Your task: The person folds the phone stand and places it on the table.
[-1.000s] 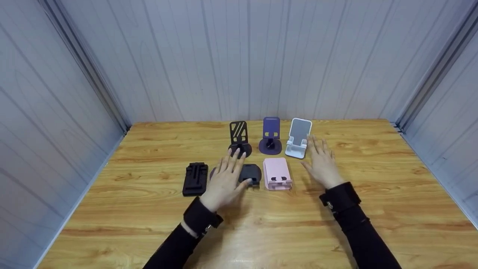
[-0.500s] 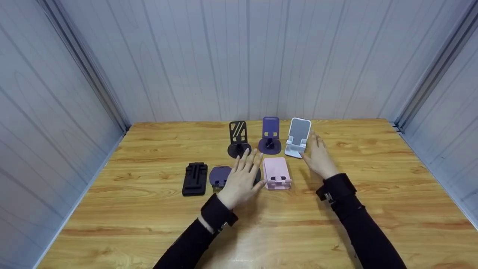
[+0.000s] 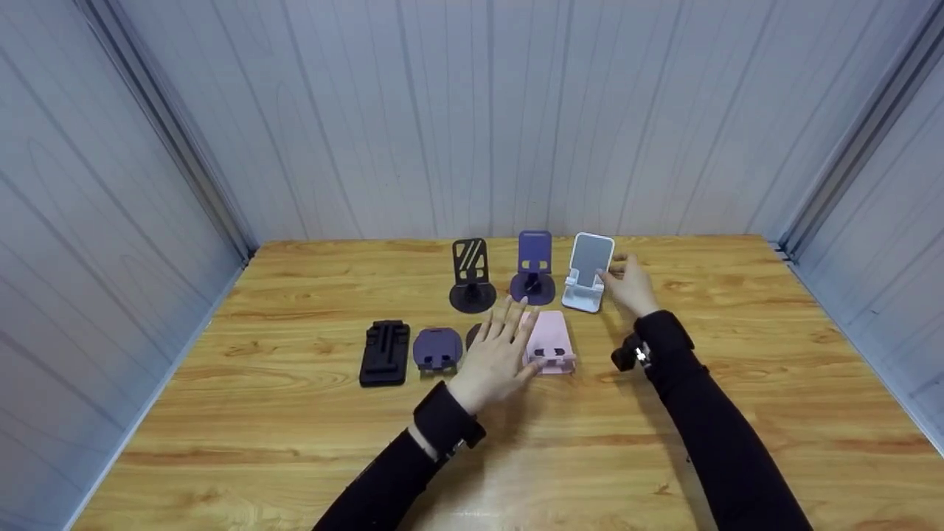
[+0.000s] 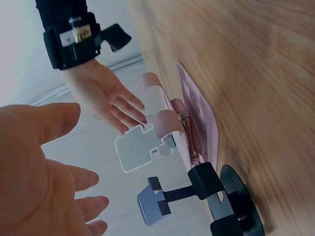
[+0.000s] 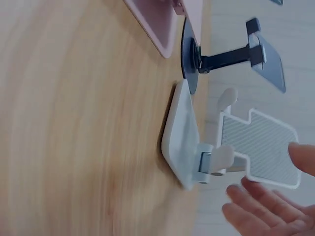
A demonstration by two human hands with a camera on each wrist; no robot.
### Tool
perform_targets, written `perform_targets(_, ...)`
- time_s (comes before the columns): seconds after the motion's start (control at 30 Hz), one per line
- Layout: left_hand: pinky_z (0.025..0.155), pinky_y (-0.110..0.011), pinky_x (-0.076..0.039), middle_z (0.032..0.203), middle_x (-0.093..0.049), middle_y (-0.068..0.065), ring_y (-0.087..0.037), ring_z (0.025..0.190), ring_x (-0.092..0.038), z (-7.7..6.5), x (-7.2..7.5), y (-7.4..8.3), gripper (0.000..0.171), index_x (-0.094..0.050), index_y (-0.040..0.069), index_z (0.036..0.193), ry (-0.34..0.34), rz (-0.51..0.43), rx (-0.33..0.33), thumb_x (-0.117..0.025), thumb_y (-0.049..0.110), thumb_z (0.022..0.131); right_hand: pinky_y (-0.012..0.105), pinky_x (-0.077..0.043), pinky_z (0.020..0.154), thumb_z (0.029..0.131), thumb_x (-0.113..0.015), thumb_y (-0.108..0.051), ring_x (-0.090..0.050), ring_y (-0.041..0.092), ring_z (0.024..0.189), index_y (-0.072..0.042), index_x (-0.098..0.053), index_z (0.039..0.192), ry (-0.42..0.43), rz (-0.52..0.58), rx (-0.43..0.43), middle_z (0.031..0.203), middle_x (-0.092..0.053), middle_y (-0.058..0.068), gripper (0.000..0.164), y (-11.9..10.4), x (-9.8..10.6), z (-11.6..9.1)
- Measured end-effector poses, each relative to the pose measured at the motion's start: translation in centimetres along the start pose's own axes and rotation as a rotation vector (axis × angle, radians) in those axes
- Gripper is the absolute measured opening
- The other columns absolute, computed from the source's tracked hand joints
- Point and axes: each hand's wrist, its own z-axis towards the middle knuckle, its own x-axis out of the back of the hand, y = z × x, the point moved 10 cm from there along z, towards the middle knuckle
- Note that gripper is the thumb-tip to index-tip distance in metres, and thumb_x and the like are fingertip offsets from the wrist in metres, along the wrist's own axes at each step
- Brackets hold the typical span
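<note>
A white phone stand (image 3: 591, 257) with a grey pad stands unfolded at the back right. My right hand (image 3: 631, 288) is at its right edge. In the right wrist view, the thumb is on the front side of the stand's plate (image 5: 266, 145) and the fingers are behind and below it, with a gap visible; no firm grip shows. My left hand (image 3: 490, 370) hovers with spread fingers over a folded dark round stand (image 3: 473, 336), mostly hidden, and the left edge of a folded pink phone stand (image 3: 549, 330). It holds nothing.
An unfolded purple stand (image 3: 535, 251) and an unfolded black stand (image 3: 472, 296) stand in the back row. A folded purple stand (image 3: 436, 345) and a folded black stand (image 3: 384, 354) lie front left on the wooden table (image 3: 280, 442). Panelled walls (image 3: 457, 110) enclose the table.
My right hand has turned, its thumb coming round to the front of the white stand. My left hand has slid right, uncovering the folded purple stand. The stands have stayed in place.
</note>
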Motion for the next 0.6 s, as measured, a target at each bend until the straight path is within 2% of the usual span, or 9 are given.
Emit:
perform_targets(0.07,0.132,-0.054,-0.020,0.174,-0.024,-0.022,-0.040,0.162,-0.019,0.0,0.0,0.1,0.076,-0.030,0.000,0.166,0.003,-0.004,-0.005,-0.059,0.039,0.108,0.034,-0.055,0.101,0.106,-0.058,-0.009,-0.066,0.044,0.121,0.019,-0.047,0.136,0.012,0.024,-0.025,0.131,-0.062,0.041,0.043,0.4,0.3,0.5)
perform_targets(0.13,0.132,-0.054,-0.020,0.174,-0.025,-0.022,-0.040,0.162,-0.019,0.0,0.0,0.1,0.075,-0.031,0.000,0.166,0.002,-0.007,-0.007,-0.059,0.039,0.108,0.022,-0.056,0.088,0.106,-0.059,-0.009,-0.074,0.028,0.102,0.021,-0.052,0.132,0.013,0.072,-0.050,0.129,-0.064,0.040,0.040,0.8,0.5,1.0)
perform_targets(0.2,0.132,-0.054,-0.019,0.173,-0.025,-0.022,-0.040,0.162,-0.019,0.0,0.0,0.1,0.074,-0.031,0.000,0.165,0.002,-0.009,-0.009,-0.058,0.039,0.108,0.013,-0.054,0.075,0.106,-0.060,-0.007,-0.071,0.010,0.082,0.024,-0.055,0.130,0.007,0.129,-0.072,0.127,-0.066,0.039,0.040,1.2,0.5,1.4)
perform_targets(0.27,0.131,-0.054,-0.020,0.173,-0.025,-0.022,-0.040,0.161,-0.020,0.0,0.0,0.2,0.074,-0.032,0.000,0.165,0.005,-0.003,-0.012,-0.058,0.039,0.108,0.010,-0.056,0.070,0.106,-0.061,-0.006,-0.066,-0.002,0.071,0.025,-0.056,0.132,-0.002,0.187,-0.096,0.123,-0.069,0.036,0.041,1.6,0.5,1.7)
perform_targets(0.33,0.131,-0.054,-0.020,0.173,-0.025,-0.022,-0.041,0.161,-0.020,0.0,-0.1,0.1,0.074,-0.033,0.000,0.165,0.006,-0.004,-0.014,-0.058,0.039,0.108,0.012,-0.058,0.072,0.105,-0.062,-0.005,-0.065,-0.005,0.069,0.025,-0.056,0.133,-0.009,0.231,-0.116,0.116,-0.071,0.031,0.042,1.9,0.5,2.0)
perform_targets(0.43,0.131,-0.055,-0.020,0.173,-0.026,-0.023,-0.041,0.161,-0.021,0.0,-0.1,0.2,0.073,-0.033,0.000,0.164,0.010,-0.004,-0.018,-0.058,0.039,0.108,0.017,-0.061,0.077,0.104,-0.065,-0.005,-0.068,-0.001,0.072,0.023,-0.058,0.131,0.001,0.242,-0.138,0.102,-0.073,0.015,0.039,2.4,0.5,2.2)
perform_targets(0.6,0.131,-0.056,-0.021,0.173,-0.026,-0.023,-0.041,0.161,-0.021,-0.1,-0.2,0.2,0.073,-0.033,0.000,0.165,0.009,-0.015,-0.021,-0.059,0.038,0.108,0.020,-0.063,0.078,0.103,-0.065,0.000,-0.069,0.001,0.070,0.022,-0.059,0.126,0.011,0.311,-0.159,0.086,-0.068,-0.001,0.033,2.8,0.4,2.5)
